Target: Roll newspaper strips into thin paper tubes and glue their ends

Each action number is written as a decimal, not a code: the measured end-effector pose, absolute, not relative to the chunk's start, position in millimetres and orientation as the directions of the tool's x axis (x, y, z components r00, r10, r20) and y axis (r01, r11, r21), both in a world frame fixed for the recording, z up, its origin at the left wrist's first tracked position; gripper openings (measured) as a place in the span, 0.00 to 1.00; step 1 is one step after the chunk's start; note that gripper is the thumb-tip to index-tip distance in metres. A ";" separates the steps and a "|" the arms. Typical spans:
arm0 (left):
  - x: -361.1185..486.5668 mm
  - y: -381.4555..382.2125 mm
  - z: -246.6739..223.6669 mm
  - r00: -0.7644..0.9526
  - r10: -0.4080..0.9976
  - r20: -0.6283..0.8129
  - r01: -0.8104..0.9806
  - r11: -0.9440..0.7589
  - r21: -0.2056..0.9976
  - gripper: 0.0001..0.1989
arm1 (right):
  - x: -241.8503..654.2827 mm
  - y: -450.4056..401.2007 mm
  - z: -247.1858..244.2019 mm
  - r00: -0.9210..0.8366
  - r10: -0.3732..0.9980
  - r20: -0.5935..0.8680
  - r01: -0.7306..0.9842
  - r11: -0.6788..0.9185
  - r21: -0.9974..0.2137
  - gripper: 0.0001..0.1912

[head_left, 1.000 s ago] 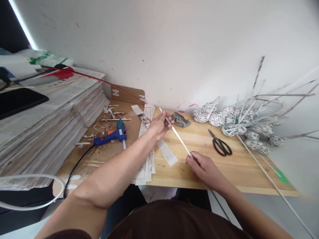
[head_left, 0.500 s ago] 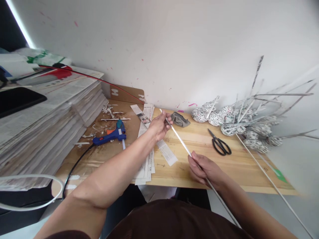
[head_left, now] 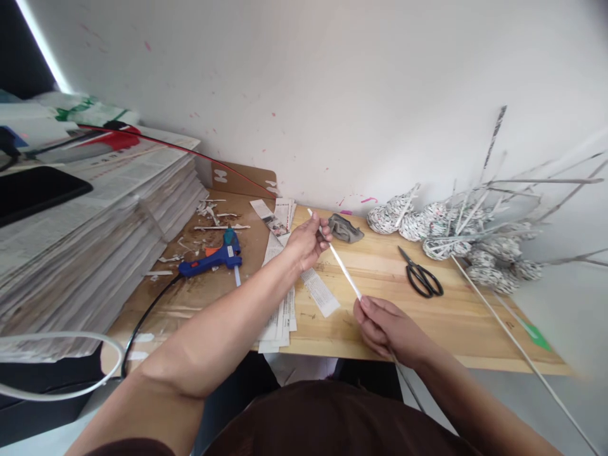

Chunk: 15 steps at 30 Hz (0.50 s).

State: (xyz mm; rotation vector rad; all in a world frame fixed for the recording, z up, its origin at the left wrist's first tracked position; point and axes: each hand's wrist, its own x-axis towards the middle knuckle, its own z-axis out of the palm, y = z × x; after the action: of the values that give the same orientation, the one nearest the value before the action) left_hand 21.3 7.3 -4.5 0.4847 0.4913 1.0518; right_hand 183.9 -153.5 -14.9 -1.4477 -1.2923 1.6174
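Note:
A thin whitish stick, apparently rolled paper [head_left: 344,271], runs slantwise between my two hands above the table. My left hand [head_left: 311,242] pinches it near its upper end, whose tip pokes out past the fingers. Lower down, my right hand [head_left: 382,322] is closed around the same stick, and a darker thin length trails out below that hand toward my lap. Beneath my left forearm lie printed paper strips [head_left: 323,292], partly covered by the arm. A crumpled grey cloth [head_left: 346,228] rests just beyond my left hand.
Black-handled scissors [head_left: 422,278] lie to the right. Woven paper shapes [head_left: 444,231] with long sticks crowd the back right. At left are a blue glue gun [head_left: 211,258], paper scraps and a tall newspaper stack [head_left: 161,196] bearing a phone [head_left: 40,192].
My right hand has shifted slightly left along the stick, closer to my left hand. The left hand keeps its pinch in nearly the same place.

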 end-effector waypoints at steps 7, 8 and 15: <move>20.6 7.4 -1.1 0.364 0.916 -0.170 -0.691 0.388 0.610 0.16 | 185.7 -143.4 -14.1 -0.123 0.929 -0.349 0.099 -0.338 -0.936 0.20; 20.5 7.3 -0.7 0.371 0.914 -0.166 -0.692 0.391 0.608 0.16 | 186.4 -141.4 -14.4 -0.118 0.931 -0.345 0.080 -0.337 -0.938 0.20; 19.7 9.3 -2.5 0.391 0.911 -0.135 -0.727 0.395 0.562 0.16 | 193.8 -138.2 -22.4 -0.481 0.759 -0.440 -0.251 -0.599 -0.760 0.21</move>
State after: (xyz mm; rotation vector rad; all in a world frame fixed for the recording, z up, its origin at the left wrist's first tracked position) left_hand 19.7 9.3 -2.5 0.4527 0.4643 1.0862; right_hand 193.8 -138.2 -22.4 -1.0539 -0.8357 2.1065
